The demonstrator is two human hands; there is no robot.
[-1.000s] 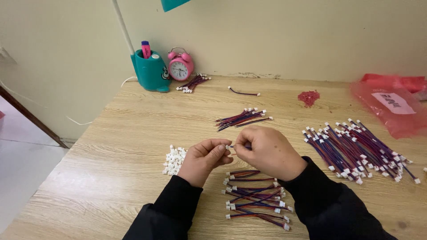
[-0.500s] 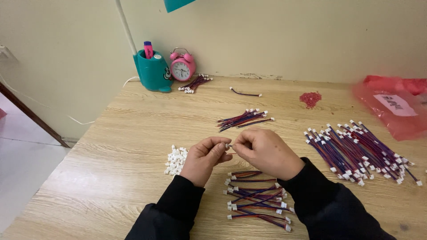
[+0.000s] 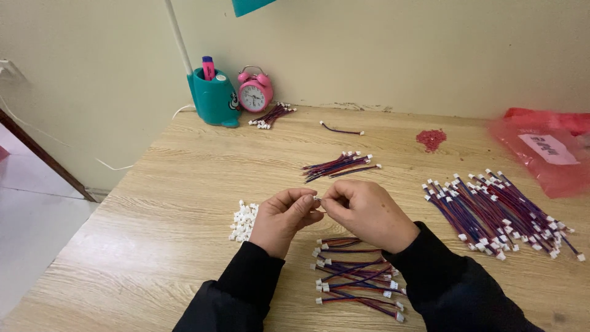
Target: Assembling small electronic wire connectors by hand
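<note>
Two hands pinch one tiny white plug above the worktop (image 3: 184, 184).

The left hand (image 3: 284, 216) and right hand (image 3: 369, 212) meet fingertip to fingertip, both gripping the plug (image 3: 317, 198). A pile of white plugs (image 3: 243, 220) lies just left of them. Short wires (image 3: 356, 276) lie under the wrists. More wires (image 3: 498, 212) lie far right.

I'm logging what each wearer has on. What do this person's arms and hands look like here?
Both arms are covered by long black sleeves that end at the wrists. The left hand and right hand are bare: no gloves, and no rings, watch or bracelets can be seen. The fingernails are short and unpainted.
</note>
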